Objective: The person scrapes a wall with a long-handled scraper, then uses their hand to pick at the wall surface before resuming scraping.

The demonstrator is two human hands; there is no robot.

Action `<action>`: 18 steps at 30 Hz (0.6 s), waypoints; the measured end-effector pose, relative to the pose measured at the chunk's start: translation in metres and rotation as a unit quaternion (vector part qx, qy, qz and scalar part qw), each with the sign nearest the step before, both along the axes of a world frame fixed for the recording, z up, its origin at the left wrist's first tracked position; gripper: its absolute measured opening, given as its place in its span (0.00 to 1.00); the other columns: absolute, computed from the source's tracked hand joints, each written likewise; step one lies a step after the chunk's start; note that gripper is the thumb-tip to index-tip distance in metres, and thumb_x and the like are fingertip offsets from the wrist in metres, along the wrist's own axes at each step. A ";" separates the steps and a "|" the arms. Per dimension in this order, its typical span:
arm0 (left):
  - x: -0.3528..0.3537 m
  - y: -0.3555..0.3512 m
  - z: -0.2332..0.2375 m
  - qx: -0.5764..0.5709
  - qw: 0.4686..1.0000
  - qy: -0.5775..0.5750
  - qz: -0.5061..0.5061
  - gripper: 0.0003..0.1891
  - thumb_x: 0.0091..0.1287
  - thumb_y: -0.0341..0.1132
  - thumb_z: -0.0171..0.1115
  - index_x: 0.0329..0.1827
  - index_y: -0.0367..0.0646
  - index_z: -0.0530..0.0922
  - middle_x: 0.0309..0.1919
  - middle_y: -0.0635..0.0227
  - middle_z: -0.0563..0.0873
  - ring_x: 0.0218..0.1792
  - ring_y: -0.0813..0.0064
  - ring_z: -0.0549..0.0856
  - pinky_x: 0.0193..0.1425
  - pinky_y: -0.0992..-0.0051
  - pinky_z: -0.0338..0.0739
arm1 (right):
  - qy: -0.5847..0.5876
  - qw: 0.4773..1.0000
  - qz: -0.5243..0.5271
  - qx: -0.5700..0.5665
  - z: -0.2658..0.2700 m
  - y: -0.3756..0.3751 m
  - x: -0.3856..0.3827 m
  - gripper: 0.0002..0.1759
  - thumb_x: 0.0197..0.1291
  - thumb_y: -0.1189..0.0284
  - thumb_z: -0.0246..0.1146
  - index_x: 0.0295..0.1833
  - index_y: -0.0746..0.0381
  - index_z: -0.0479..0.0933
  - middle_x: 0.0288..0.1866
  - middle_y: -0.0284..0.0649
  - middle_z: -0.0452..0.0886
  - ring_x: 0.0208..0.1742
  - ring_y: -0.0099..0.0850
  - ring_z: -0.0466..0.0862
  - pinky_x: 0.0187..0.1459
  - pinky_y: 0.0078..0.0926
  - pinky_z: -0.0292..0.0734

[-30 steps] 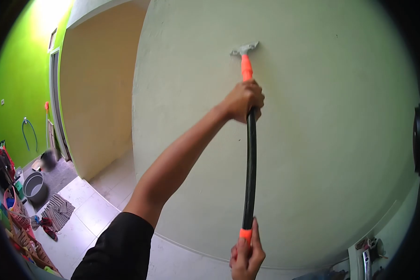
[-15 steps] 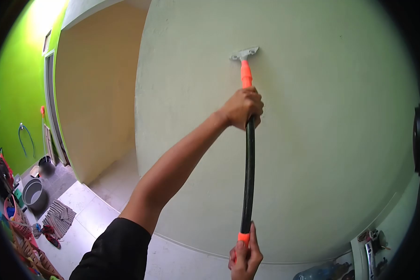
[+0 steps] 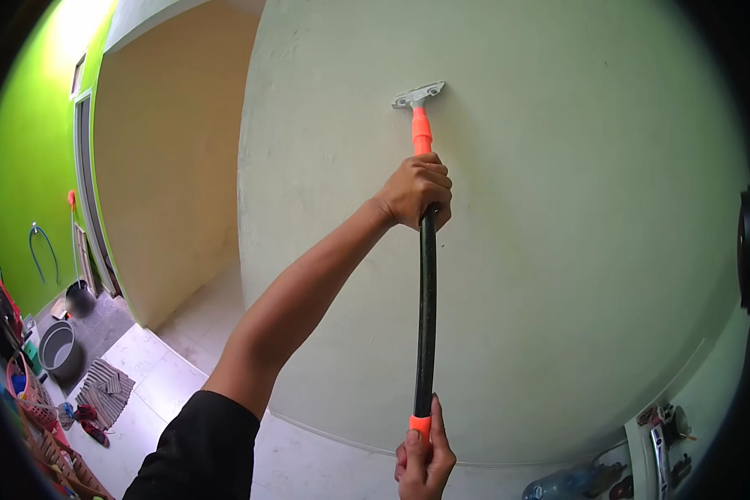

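Observation:
A long scraper with a black shaft, orange sleeves and a grey-white head stands nearly upright against the pale green wall. Its wide head touches the wall, slightly tilted. My left hand is wrapped round the upper shaft, just below the orange neck. Lower down, my right hand grips the orange end of the handle, with one finger stretched along the shaft.
At the left are a grey tub, a striped mat and a pink basket on the tiled floor. A clear plastic bottle lies at the lower right. A dark round object is at the right edge.
The scraper and both my hands have moved a little to the left along the wall. Both hands keep their hold.

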State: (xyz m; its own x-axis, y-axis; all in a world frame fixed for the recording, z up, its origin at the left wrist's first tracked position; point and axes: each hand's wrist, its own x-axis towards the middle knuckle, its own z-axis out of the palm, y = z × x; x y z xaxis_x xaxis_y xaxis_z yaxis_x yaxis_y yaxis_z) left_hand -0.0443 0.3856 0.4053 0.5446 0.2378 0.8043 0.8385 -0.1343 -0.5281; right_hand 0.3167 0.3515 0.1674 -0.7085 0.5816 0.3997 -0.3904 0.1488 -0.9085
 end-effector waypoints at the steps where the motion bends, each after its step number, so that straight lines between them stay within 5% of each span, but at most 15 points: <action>1: 0.002 -0.003 -0.005 -0.014 1.000 0.003 -0.014 0.11 0.37 0.26 0.63 0.13 0.51 0.69 0.14 0.75 0.69 0.20 0.66 0.73 0.34 0.69 0.70 | 0.000 1.000 -0.005 0.012 -0.006 -0.002 0.002 0.29 0.81 0.74 0.57 0.84 0.60 0.64 0.26 0.23 0.68 0.23 0.13 0.63 0.25 0.15 0.62; 7: 0.015 -0.014 -0.104 -0.029 0.999 -0.011 -0.045 0.13 0.38 0.23 0.63 0.14 0.51 0.67 0.14 0.74 0.69 0.20 0.68 0.74 0.32 0.70 0.71 | -0.031 0.999 -0.007 0.015 -0.112 -0.019 0.035 0.29 0.82 0.73 0.57 0.84 0.61 0.63 0.27 0.21 0.64 0.24 0.13 0.61 0.27 0.15 0.60; 14: -0.010 -0.013 -0.014 0.017 0.999 0.024 0.013 0.12 0.37 0.30 0.66 0.13 0.52 0.68 0.15 0.75 0.71 0.22 0.69 0.76 0.33 0.69 0.71 | 0.015 0.997 0.001 0.075 -0.021 0.010 -0.011 0.30 0.82 0.72 0.57 0.85 0.58 0.63 0.27 0.21 0.66 0.23 0.14 0.62 0.26 0.15 0.62; 18: -0.006 -0.022 -0.060 0.012 1.000 0.003 -0.008 0.13 0.38 0.30 0.66 0.13 0.52 0.67 0.15 0.76 0.70 0.22 0.70 0.76 0.34 0.69 0.72 | -0.008 0.997 -0.008 0.082 -0.077 -0.002 0.003 0.30 0.81 0.73 0.58 0.85 0.58 0.63 0.27 0.22 0.66 0.23 0.14 0.62 0.26 0.15 0.62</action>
State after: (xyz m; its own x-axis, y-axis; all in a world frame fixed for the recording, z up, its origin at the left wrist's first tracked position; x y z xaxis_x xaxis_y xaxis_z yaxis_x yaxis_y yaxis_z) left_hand -0.0501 0.3640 0.3448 0.5523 0.2098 0.8068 0.8336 -0.1351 -0.5355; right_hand 0.3196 0.3491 0.0908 -0.7060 0.5213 0.4795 -0.3729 0.3020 -0.8774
